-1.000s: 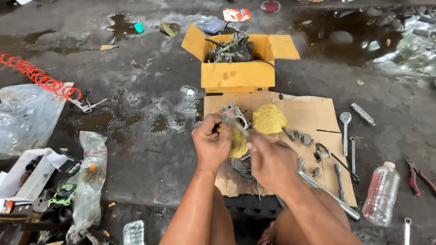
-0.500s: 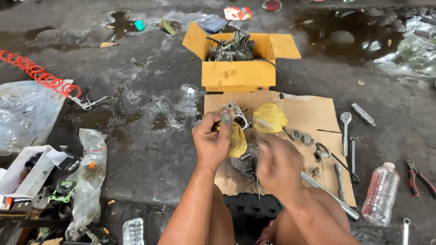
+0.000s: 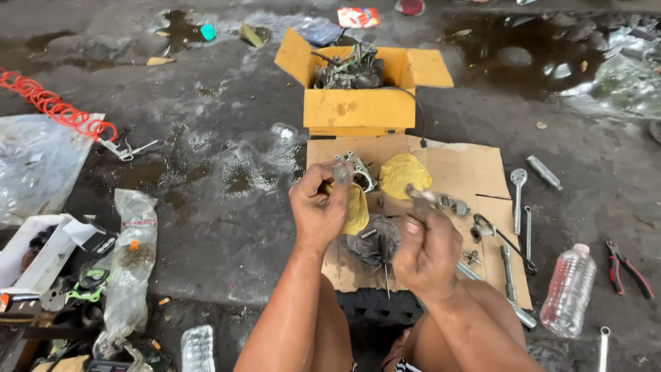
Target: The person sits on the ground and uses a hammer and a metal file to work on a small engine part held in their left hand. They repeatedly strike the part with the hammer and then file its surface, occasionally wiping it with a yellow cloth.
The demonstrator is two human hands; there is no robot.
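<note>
An open yellow cardboard box (image 3: 361, 110) filled with dark metal parts is seen at the far edge of a flattened cardboard sheet (image 3: 475, 176) laid on the wet concrete floor (image 3: 227, 227). A yellow rag (image 3: 405, 173) is spread near the sheet's middle. A ratchet wrench (image 3: 518, 196) and several slim spanners are laid along the sheet's right edge. A clear plastic bottle (image 3: 569, 291) is stood just off the sheet's near right corner, with red-handled pliers (image 3: 628, 267) beside it. A coiled orange hose (image 3: 58, 110) is stretched at the far left, above a clear plastic bag (image 3: 131, 258) and a white carton (image 3: 43, 253).
</note>
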